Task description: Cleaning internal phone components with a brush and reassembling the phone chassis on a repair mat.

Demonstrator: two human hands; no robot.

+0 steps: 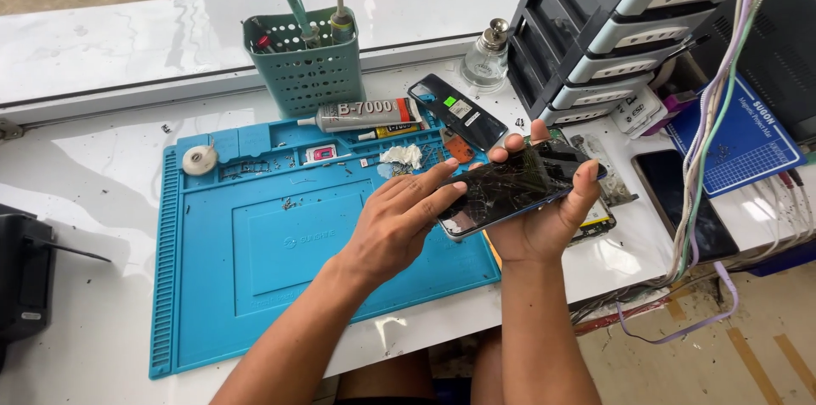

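Cracked phone (518,188) cradled in the closed right hand (544,222) above the blue mat (255,260); left hand (395,222), fingers extended, touching its screen.

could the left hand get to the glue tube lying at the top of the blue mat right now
Probably yes: the left hand only presses the cracked phone, and the mat up to the glue tube holds only small bits.

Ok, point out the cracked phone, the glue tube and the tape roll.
cracked phone (518,186), head view, middle of shattered screen
glue tube (361,115), head view, middle of body
tape roll (200,159), head view, top face
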